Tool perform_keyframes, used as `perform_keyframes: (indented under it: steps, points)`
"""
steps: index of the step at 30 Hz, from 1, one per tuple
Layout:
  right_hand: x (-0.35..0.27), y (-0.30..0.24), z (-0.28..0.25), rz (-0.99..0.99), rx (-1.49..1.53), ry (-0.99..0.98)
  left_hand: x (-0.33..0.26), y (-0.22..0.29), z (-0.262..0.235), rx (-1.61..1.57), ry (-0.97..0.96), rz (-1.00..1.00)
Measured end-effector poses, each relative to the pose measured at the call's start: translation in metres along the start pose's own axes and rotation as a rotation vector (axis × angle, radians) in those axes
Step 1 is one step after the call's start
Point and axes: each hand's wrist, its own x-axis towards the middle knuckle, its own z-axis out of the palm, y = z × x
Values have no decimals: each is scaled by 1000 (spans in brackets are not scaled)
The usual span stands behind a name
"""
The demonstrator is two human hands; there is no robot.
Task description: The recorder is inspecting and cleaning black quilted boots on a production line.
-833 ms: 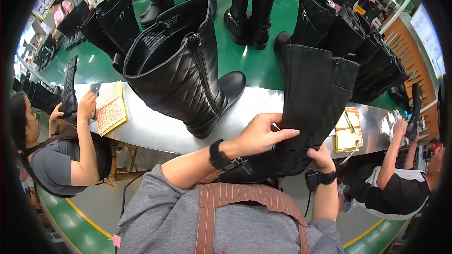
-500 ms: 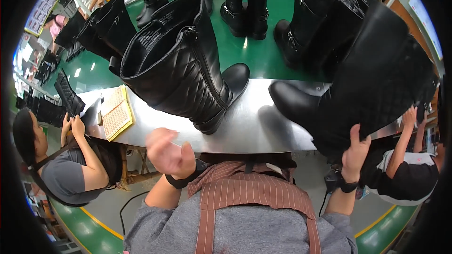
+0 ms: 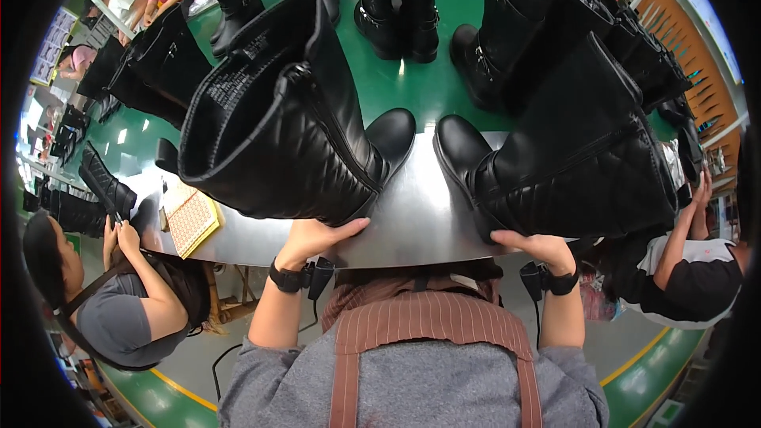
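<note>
Two tall black quilted boots stand upright on a shiny metal table [image 3: 412, 214], toes pointing away from me. The left boot [image 3: 277, 127] has its zip side toward me; my left hand [image 3: 317, 236] presses against the back of its heel. My right hand [image 3: 533, 247] grips the heel of the right boot [image 3: 571, 158]. Both my wrists wear black bands, and a brown striped apron covers my chest.
A green conveyor [image 3: 412, 83] beyond the table carries several more black boots [image 3: 396, 0]. A person at my left [image 3: 119, 301] handles a boot [image 3: 99, 182] beside a yellow pad [image 3: 189, 218]. Another person's arm [image 3: 682, 246] works at my right.
The right boot, earlier held up in both hands, has been swung right and set down upright on the table. My left hand let go of it and moved to the left boot's heel.
</note>
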Motion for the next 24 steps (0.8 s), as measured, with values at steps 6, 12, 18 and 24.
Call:
perform_keyframes:
  steps: [6,12,18,24]
  points:
    - [4,11,27,-122,506,217,-8,16,33,-610,53,-28]
    - [6,20,54,-144,1155,32,-10,23,55,-1109,-57,-144]
    - [15,14,71,-251,1238,2,-7,31,67,-1204,-93,-139]
    - [15,30,71,-246,1230,12,-10,25,71,-1272,-141,-70]
